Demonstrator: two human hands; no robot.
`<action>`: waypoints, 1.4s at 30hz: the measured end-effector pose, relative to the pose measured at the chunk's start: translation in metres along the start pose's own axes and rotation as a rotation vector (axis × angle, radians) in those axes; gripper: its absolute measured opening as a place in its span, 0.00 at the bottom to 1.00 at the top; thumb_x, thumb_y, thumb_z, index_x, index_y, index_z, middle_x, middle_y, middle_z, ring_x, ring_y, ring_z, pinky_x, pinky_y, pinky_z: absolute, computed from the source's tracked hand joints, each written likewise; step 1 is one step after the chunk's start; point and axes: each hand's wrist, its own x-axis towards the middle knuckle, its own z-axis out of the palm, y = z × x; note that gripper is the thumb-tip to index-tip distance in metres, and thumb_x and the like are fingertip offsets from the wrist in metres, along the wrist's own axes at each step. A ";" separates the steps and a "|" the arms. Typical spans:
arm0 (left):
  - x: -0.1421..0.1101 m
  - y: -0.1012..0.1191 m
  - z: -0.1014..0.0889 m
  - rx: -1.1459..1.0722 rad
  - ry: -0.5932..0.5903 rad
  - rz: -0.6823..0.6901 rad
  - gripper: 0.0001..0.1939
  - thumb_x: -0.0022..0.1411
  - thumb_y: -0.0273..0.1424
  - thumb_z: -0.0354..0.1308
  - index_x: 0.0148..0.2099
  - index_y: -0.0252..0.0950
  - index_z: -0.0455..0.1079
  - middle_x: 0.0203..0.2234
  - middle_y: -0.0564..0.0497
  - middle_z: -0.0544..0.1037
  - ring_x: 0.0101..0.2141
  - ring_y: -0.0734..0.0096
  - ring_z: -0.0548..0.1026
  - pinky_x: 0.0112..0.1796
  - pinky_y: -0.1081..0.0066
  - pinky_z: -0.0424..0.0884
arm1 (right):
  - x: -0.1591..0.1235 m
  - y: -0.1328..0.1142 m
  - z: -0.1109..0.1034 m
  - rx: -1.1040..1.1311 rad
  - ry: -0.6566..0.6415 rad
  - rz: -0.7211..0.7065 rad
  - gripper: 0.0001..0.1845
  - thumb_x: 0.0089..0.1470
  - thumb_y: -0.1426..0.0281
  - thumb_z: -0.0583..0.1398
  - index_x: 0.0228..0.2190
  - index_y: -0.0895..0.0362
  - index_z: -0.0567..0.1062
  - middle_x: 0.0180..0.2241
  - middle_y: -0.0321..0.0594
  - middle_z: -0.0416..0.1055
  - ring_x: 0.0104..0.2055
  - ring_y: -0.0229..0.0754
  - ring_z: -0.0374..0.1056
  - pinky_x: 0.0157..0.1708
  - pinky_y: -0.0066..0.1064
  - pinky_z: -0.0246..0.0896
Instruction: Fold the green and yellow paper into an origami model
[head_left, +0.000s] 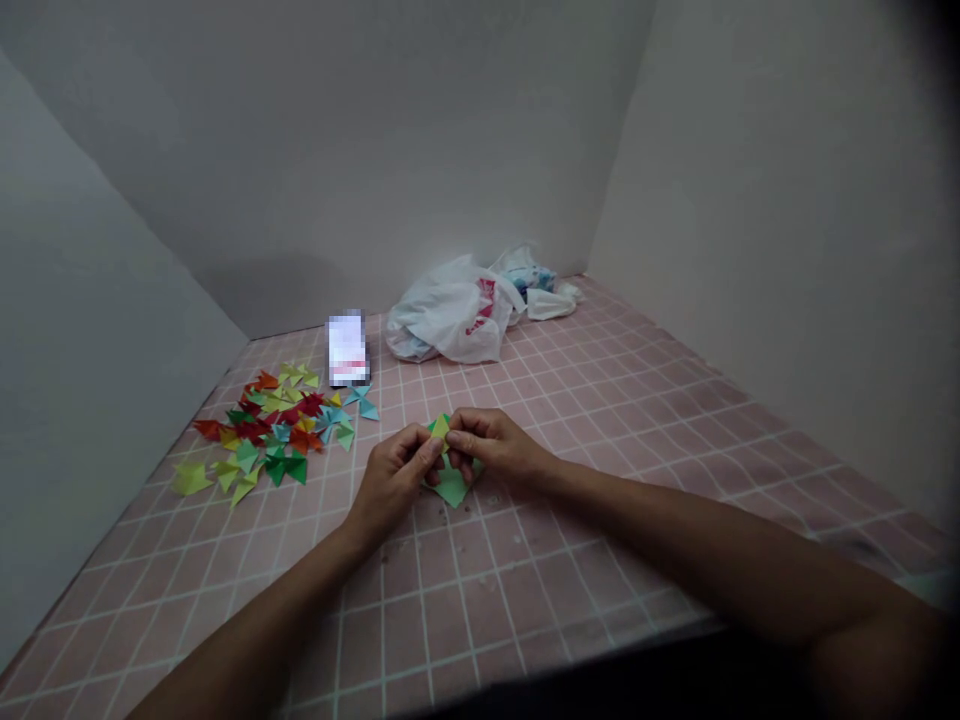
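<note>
The left hand (394,468) and right hand (501,445) are bare, and so are the left forearm (266,605) and right forearm (660,525), each broadening away from the wrist. Below the hands and toward the right, black clothing (630,680) shows as a plain, soft-edged band, its details lost in shadow.

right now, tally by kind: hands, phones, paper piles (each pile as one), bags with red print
Hands: 2 (left hand, right hand)
Phone: 1
Paper pile: 1
Red-print bag: 1
Total: 5
</note>
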 end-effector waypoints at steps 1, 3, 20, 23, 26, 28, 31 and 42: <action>-0.001 0.001 0.000 -0.014 0.001 0.007 0.17 0.61 0.44 0.60 0.29 0.36 0.69 0.22 0.53 0.73 0.23 0.72 0.71 0.27 0.72 0.69 | -0.001 -0.001 0.000 -0.012 0.005 -0.009 0.15 0.58 0.59 0.62 0.29 0.58 0.69 0.24 0.32 0.69 0.20 0.31 0.65 0.22 0.24 0.61; -0.002 0.002 0.002 -0.037 0.018 0.022 0.16 0.61 0.43 0.60 0.29 0.36 0.69 0.22 0.54 0.73 0.23 0.73 0.71 0.26 0.72 0.69 | -0.002 -0.002 0.001 -0.028 0.001 -0.023 0.14 0.59 0.60 0.61 0.29 0.57 0.69 0.24 0.32 0.69 0.20 0.31 0.65 0.22 0.25 0.61; -0.005 0.004 0.004 -0.037 0.071 0.029 0.14 0.61 0.39 0.61 0.29 0.35 0.67 0.20 0.55 0.71 0.20 0.75 0.70 0.24 0.73 0.67 | -0.007 -0.002 0.006 -0.047 0.019 -0.086 0.14 0.59 0.61 0.61 0.28 0.57 0.67 0.23 0.31 0.68 0.20 0.32 0.66 0.21 0.25 0.63; -0.007 0.006 0.007 -0.047 0.109 0.051 0.13 0.60 0.38 0.62 0.30 0.35 0.68 0.20 0.56 0.71 0.21 0.75 0.70 0.24 0.74 0.68 | -0.007 -0.002 0.007 -0.053 0.044 -0.110 0.14 0.59 0.60 0.61 0.28 0.57 0.68 0.23 0.31 0.68 0.20 0.32 0.66 0.21 0.25 0.63; -0.007 0.006 0.010 -0.139 0.157 0.066 0.12 0.57 0.37 0.66 0.34 0.35 0.69 0.24 0.55 0.74 0.25 0.74 0.73 0.27 0.74 0.71 | -0.007 -0.004 0.006 -0.077 0.053 -0.120 0.14 0.59 0.61 0.61 0.28 0.58 0.69 0.23 0.31 0.69 0.20 0.31 0.65 0.21 0.24 0.61; -0.008 0.006 0.012 -0.196 0.185 0.061 0.13 0.54 0.36 0.69 0.35 0.35 0.70 0.26 0.54 0.75 0.26 0.74 0.74 0.29 0.74 0.72 | -0.007 -0.005 0.005 -0.088 0.054 -0.127 0.13 0.59 0.62 0.62 0.28 0.58 0.69 0.23 0.31 0.69 0.19 0.31 0.65 0.20 0.23 0.60; -0.008 0.006 0.013 -0.225 0.209 0.058 0.13 0.54 0.36 0.70 0.33 0.35 0.70 0.24 0.55 0.75 0.26 0.75 0.74 0.29 0.74 0.71 | -0.007 -0.005 0.004 -0.055 0.051 -0.131 0.15 0.60 0.60 0.62 0.29 0.58 0.69 0.23 0.31 0.69 0.20 0.31 0.65 0.20 0.23 0.60; -0.006 -0.001 0.011 -0.368 0.168 0.090 0.11 0.55 0.30 0.70 0.38 0.35 0.71 0.26 0.55 0.77 0.26 0.78 0.75 0.29 0.78 0.72 | -0.005 -0.003 0.004 0.107 -0.021 -0.043 0.17 0.62 0.58 0.60 0.30 0.58 0.69 0.24 0.32 0.71 0.19 0.30 0.67 0.21 0.23 0.64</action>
